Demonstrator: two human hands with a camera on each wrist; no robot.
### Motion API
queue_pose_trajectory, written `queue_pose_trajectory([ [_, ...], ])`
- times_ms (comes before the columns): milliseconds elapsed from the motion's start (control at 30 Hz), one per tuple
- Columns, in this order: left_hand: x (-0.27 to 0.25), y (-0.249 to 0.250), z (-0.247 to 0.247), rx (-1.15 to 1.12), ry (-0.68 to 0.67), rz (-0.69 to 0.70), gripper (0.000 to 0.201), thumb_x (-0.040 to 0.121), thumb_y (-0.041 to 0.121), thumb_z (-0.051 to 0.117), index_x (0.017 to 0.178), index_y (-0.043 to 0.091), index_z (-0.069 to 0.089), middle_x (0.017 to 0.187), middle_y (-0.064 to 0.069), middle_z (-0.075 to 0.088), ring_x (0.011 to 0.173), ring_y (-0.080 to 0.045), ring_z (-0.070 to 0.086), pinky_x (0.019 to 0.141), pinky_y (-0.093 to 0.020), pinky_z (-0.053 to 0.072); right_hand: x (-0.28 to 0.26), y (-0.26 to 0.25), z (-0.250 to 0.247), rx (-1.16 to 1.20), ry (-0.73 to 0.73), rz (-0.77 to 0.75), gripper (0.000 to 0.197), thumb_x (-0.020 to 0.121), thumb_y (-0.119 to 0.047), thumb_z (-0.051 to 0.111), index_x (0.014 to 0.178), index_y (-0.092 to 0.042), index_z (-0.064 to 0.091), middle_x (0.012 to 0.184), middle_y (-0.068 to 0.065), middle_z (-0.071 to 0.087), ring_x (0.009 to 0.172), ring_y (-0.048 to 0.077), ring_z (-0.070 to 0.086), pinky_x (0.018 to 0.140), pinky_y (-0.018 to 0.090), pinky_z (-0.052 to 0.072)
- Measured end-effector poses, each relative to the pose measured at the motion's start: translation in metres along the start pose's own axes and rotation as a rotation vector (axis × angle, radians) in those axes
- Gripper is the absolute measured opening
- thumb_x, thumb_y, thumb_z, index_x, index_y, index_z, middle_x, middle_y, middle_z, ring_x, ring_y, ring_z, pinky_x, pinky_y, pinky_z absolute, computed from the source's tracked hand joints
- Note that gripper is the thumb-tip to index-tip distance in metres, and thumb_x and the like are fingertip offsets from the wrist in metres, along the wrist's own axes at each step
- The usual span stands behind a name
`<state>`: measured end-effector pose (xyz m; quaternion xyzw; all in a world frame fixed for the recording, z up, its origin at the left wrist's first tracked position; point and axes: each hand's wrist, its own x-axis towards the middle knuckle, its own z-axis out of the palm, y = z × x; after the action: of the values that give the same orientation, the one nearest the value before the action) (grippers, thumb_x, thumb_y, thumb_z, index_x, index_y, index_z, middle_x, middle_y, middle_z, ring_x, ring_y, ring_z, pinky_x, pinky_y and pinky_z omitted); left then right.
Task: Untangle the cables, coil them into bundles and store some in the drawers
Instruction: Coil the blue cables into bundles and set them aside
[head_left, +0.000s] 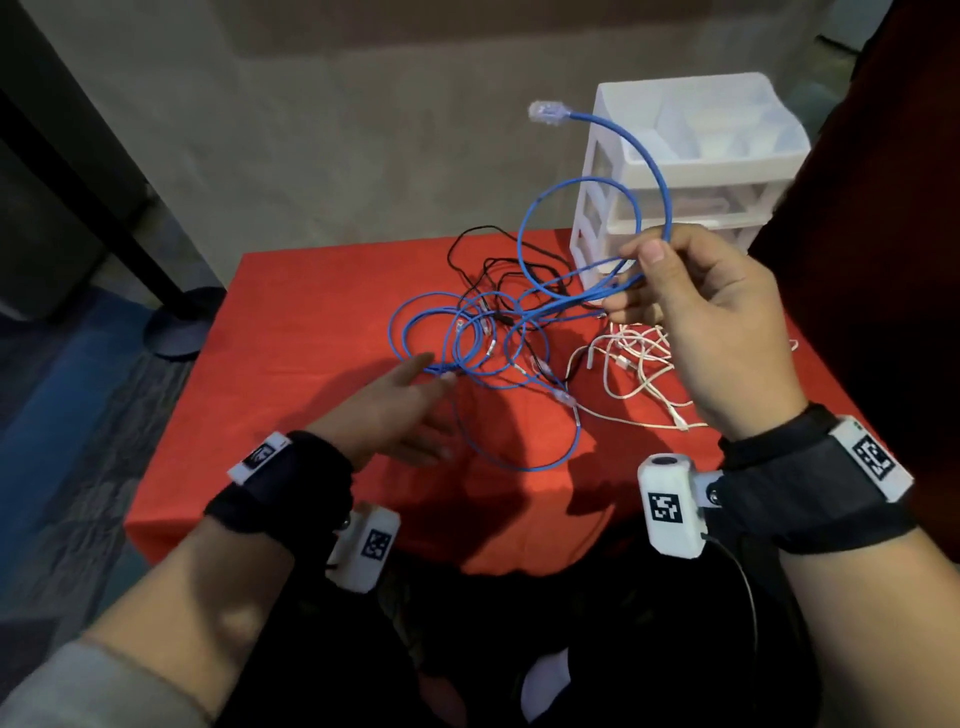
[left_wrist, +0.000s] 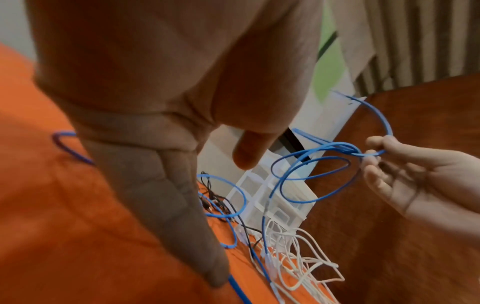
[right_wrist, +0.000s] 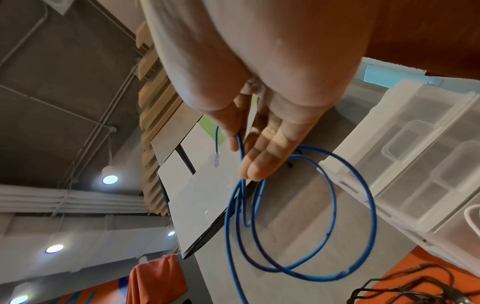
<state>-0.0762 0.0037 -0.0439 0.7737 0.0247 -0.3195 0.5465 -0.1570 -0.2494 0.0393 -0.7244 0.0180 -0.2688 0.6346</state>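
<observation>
From the head view, the right hand (head_left: 711, 322) is lifted above the bench (head_left: 311, 312). Its fingers (head_left: 631, 300) and thumb pinch a few loops of the blue network cable (head_left: 524, 234) together — likely so the loops do not fall open while more cable is gathered. The clear plug (head_left: 546, 111) sticks up above those fingers, free in the air. Below and to the left of them, the rest of the blue cable lies mixed with a black cable (head_left: 485, 244) on the red cloth. A white cable (head_left: 636, 364) sits in its own heap under the right hand. The left hand (head_left: 400, 410) is low, fingers straight and spread, tips just at the blue cable on the bench — I think it is reaching for the next stretch to feed up. The white drawer unit (head_left: 691, 171) stands behind the right fingers, close by for storing.

From the left wrist view, the left fingers (left_wrist: 166, 205) point down at the cloth and hold nothing. A piece of blue cable (left_wrist: 239, 290) runs off just beside the fingertip.

From the right wrist view, the right fingers (right_wrist: 265, 152) press together on the cable, and two blue loops (right_wrist: 335, 205) hang under them. The drawers (right_wrist: 420, 152) are just beside the loops.
</observation>
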Motion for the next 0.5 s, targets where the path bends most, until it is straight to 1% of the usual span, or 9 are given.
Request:
queue_pose_trajectory([
  [67,-0.007,-0.01,-0.005,0.067,0.053,0.016,0.05,0.102,0.043,0.055,0.149,0.035,0.038,0.106,-0.016,0.072,0.067,-0.026,0.074,0.059,-0.033,0.058,0.001,0.002,0.001,0.013,0.004,0.008,0.017,0.106,-0.014,0.053,0.103,-0.006,0.068,0.089,0.03,0.067,0.073,0.028,0.073,0.072,0.032,0.06],
  [133,-0.001,-0.018,-0.01,0.231,0.183,0.066,0.053,0.098,0.047,0.06,0.145,0.03,0.042,0.104,-0.01,0.072,0.075,-0.026,0.074,0.062,-0.036,0.06,0.0,0.004,0.003,0.006,0.003,0.012,0.017,0.106,-0.014,0.053,0.104,-0.005,0.068,0.087,0.023,0.067,0.073,0.027,0.073,0.073,0.032,0.06],
  [200,0.013,-0.019,-0.01,0.378,0.279,0.108,0.049,0.095,0.048,0.064,0.137,0.029,0.046,0.098,-0.008,0.07,0.077,-0.023,0.071,0.057,-0.033,0.059,0.0,0.006,0.004,-0.001,-0.008,0.01,0.018,0.106,-0.014,0.053,0.105,-0.004,0.068,0.088,0.025,0.067,0.073,0.027,0.072,0.074,0.035,0.06],
  [233,0.023,-0.017,-0.009,0.395,0.289,0.109,0.041,0.095,0.048,0.064,0.128,0.03,0.047,0.094,-0.008,0.068,0.075,-0.023,0.07,0.052,-0.031,0.057,0.0,0.007,0.004,0.003,-0.011,0.008,0.018,0.106,-0.014,0.053,0.106,-0.004,0.068,0.09,0.029,0.066,0.073,0.027,0.072,0.074,0.036,0.06],
  [267,0.035,-0.015,-0.008,0.401,0.284,0.109,0.039,0.094,0.049,0.064,0.122,0.026,0.051,0.091,-0.009,0.068,0.075,-0.026,0.071,0.052,-0.032,0.058,0.0,0.007,0.004,0.008,-0.013,0.006,0.019,0.106,-0.014,0.053,0.106,-0.004,0.068,0.092,0.031,0.066,0.073,0.028,0.072,0.075,0.037,0.06],
  [333,0.06,-0.005,-0.004,0.443,0.259,0.105,0.052,0.09,0.057,0.062,0.114,0.012,0.056,0.092,-0.016,0.072,0.082,-0.033,0.074,0.066,-0.04,0.062,-0.001,0.005,0.002,0.012,-0.004,0.007,0.019,0.106,-0.014,0.053,0.106,-0.004,0.069,0.091,0.03,0.066,0.074,0.028,0.072,0.074,0.037,0.06],
  [400,0.082,0.005,0.004,0.517,0.237,0.126,0.066,0.088,0.061,0.056,0.111,-0.001,0.058,0.099,-0.026,0.071,0.09,-0.038,0.073,0.079,-0.045,0.061,-0.002,0.003,-0.002,0.013,0.013,0.016,0.018,0.106,-0.014,0.053,0.104,-0.004,0.069,0.084,0.022,0.067,0.073,0.026,0.072,0.073,0.034,0.06],
  [433,0.09,0.012,0.011,0.546,0.234,0.131,0.064,0.092,0.059,0.052,0.108,-0.003,0.06,0.102,-0.029,0.071,0.092,-0.039,0.072,0.082,-0.046,0.06,-0.002,0.003,-0.004,0.01,0.019,0.019,0.018,0.106,-0.013,0.054,0.104,-0.003,0.068,0.082,0.018,0.066,0.073,0.025,0.072,0.072,0.033,0.059],
  [500,0.103,0.021,0.026,0.502,0.22,0.141,0.054,0.101,0.051,0.045,0.102,0.0,0.065,0.101,-0.026,0.072,0.089,-0.038,0.074,0.08,-0.044,0.062,-0.003,0.005,-0.008,-0.005,0.031,0.017,0.02,0.106,-0.014,0.054,0.103,0.001,0.067,0.081,0.017,0.065,0.071,0.024,0.072,0.07,0.032,0.058],
])
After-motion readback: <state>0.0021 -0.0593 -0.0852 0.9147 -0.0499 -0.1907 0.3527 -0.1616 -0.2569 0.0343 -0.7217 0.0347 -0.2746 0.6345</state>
